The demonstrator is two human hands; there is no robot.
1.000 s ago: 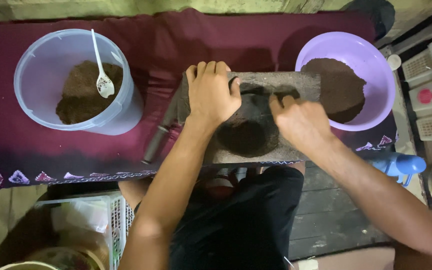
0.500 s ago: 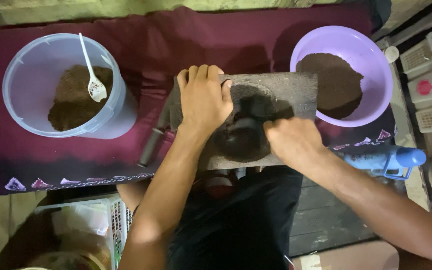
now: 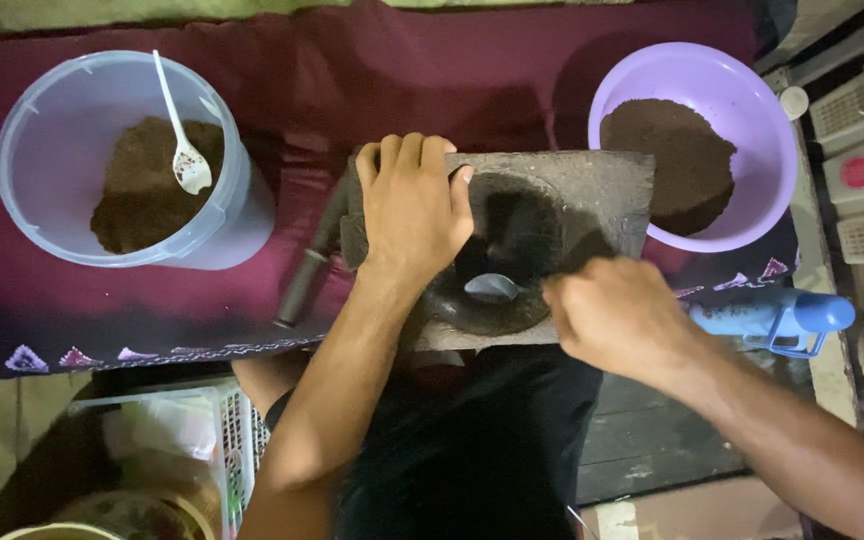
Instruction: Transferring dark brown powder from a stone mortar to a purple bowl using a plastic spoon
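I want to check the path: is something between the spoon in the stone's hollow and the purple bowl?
Nothing visible blocks it. The spoon lies in the grinding stone, right hand beside; purple bowl stands just past the stone's right edge.

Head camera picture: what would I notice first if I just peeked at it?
Probably the grey stone slab in the middle, with the left hand pressing its top edge and the right hand holding a spoon in its hollow. Then the purple bowl of dark powder at right and the clear bucket at left.
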